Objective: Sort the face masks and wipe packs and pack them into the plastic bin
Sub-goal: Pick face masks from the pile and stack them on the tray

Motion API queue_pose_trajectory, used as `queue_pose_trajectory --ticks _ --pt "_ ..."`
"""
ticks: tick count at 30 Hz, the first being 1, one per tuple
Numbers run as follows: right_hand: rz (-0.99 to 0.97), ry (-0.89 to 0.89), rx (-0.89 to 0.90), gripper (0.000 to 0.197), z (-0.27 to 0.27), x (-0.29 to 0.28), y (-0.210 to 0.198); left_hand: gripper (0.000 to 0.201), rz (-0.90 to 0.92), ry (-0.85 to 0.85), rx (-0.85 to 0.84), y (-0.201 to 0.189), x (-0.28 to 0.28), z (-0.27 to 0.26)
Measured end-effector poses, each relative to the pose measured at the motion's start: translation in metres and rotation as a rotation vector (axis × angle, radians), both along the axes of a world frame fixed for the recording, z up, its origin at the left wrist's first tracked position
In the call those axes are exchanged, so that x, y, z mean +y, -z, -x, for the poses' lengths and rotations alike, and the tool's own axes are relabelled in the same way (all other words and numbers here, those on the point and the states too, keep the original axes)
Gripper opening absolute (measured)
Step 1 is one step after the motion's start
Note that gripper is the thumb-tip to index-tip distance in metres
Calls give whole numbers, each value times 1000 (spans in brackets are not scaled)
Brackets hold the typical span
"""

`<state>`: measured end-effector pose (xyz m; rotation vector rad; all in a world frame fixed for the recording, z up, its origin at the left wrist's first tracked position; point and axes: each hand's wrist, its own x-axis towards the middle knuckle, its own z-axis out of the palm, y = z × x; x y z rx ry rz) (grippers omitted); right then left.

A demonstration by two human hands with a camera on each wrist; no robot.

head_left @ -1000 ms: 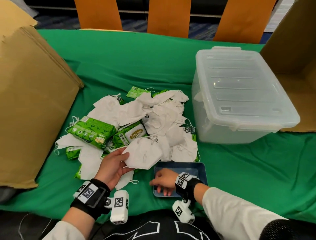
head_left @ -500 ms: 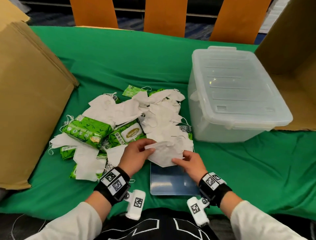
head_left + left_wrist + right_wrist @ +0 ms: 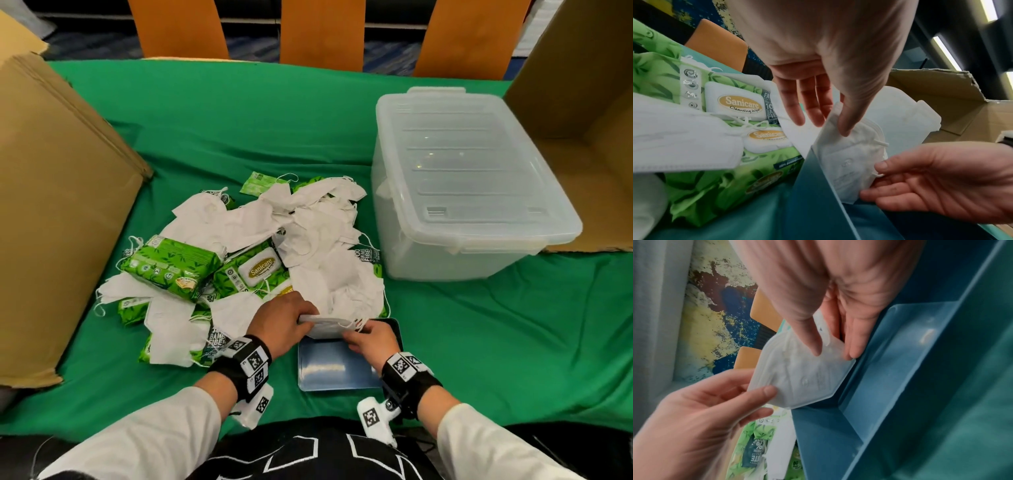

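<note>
Both hands hold one folded white face mask on edge at the far end of a blue tray. My left hand pinches its left end, thumb in front. My right hand pinches its right end. In the left wrist view the mask leans inside the tray's rim. In the right wrist view the mask touches the tray's wall. A pile of white masks and green wipe packs lies to the left and behind. The clear plastic bin stands at the right, lid on.
A flat cardboard sheet leans at the left. An open cardboard box stands behind the bin at the right. Green cloth covers the table. Orange chair backs line the far edge.
My left hand carried a mask from the pile to the tray. My right hand left the tray's floor and took the mask's other end. The mask now stands lower, inside the tray.
</note>
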<state>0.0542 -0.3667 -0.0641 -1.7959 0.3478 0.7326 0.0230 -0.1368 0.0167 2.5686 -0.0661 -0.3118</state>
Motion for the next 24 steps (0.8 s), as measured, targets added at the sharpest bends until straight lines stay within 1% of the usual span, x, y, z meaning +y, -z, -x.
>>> queue_pose_trajectory --ticks 2,3,4,7,10,12,14,18,19,20,21,24 --pt "-37 58 58 18 4 9 -13 26 -28 18 10 6 -3 1" --pt "-75 115 105 9 5 13 -20 26 -44 24 10 9 -5 2" --pt "-116 171 158 6 5 16 -23 26 -58 26 9 12 -7 2" --pt "-199 280 216 13 8 16 -21 27 -117 22 16 21 -13 4" --pt "-229 309 221 23 9 15 -18 29 -148 -15 1 28 -15 8" --pt "-242 291 234 29 10 15 -18 33 -119 -48 -39 31 -14 11" --pt "-234 273 251 24 9 14 -18 36 -99 -35 -80 35 -14 11" --pt "-142 228 244 20 7 12 -20 20 -56 -52 -96 38 -16 5" --pt "-109 210 237 23 5 11 -22 18 -55 -60 -101 39 -16 5" --pt "-73 187 226 30 2 9 -24 17 -55 -61 -106 40 -15 4" --pt "-35 153 215 37 -1 7 -29 17 -53 -59 -109 41 -14 5" --pt "36 -27 208 38 -10 -8 -56 18 -46 -49 -113 42 -12 5"
